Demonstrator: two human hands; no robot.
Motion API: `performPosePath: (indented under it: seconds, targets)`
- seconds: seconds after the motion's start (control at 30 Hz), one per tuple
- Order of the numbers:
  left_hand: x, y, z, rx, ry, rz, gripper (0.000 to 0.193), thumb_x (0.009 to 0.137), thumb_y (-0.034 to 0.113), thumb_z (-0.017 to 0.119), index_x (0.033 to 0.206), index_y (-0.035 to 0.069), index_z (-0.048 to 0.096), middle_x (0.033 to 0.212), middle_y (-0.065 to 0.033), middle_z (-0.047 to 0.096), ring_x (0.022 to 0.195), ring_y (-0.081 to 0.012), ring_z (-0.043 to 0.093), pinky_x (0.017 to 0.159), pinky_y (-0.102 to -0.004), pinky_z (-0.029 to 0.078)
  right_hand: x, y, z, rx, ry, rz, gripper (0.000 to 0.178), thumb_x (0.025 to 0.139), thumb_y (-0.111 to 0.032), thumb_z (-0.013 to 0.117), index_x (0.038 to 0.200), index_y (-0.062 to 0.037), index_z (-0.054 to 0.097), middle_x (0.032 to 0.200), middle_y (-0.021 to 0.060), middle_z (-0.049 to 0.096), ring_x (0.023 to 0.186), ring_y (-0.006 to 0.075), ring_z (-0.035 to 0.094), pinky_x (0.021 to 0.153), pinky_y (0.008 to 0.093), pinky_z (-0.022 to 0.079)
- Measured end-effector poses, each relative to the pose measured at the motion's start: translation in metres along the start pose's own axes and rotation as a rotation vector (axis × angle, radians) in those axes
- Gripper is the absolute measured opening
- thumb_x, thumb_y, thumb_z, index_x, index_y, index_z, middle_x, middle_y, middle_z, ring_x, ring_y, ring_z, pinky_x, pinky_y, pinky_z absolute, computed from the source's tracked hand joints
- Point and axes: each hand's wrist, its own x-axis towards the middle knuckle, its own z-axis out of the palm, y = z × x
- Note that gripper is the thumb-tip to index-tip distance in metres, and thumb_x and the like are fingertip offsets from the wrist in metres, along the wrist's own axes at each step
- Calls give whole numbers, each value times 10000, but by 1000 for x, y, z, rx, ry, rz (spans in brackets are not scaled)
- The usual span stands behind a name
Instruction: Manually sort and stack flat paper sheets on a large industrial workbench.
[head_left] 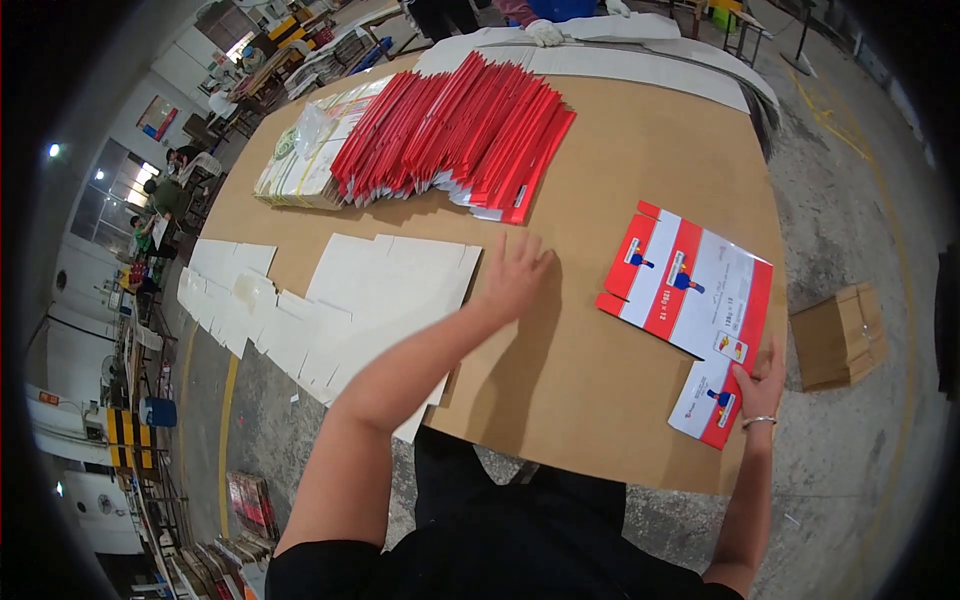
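A flat red-and-white printed carton blank lies on the brown table; the right hand pinches its near corner, while the left hand rests open and empty beside it.

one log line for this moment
left hand: flat on white carton blank | right hand: holding red-and-white printed carton edge | table: red stack

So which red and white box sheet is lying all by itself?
The flat red-and-white carton blank under the right hand, near the table's right edge; the others overlap in a fanned stack farther away.
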Motion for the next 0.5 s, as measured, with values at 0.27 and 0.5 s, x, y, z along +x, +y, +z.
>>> performPosePath:
  seconds: [0.27,0.5]
  targets:
    - [81,-100,16,245,-188,402,611,866,263,636,1443,165,456,1523,-24,383,1451,-211,297,1195,-542,160,38,-1,17,827,-332,217,683,938,-6,593,1531,-37,255,1236,177,639,1039,189,670,858,332,565]
    - [101,-122,15,440,67,712,541,793,422,687,1223,115,569,1326,-67,502,1144,-278,560,916,-540,460,146,-32,58,493,-715,142,702,869,33,632,1504,-15,337,1235,149,643,1023,172,668,869,312,556]
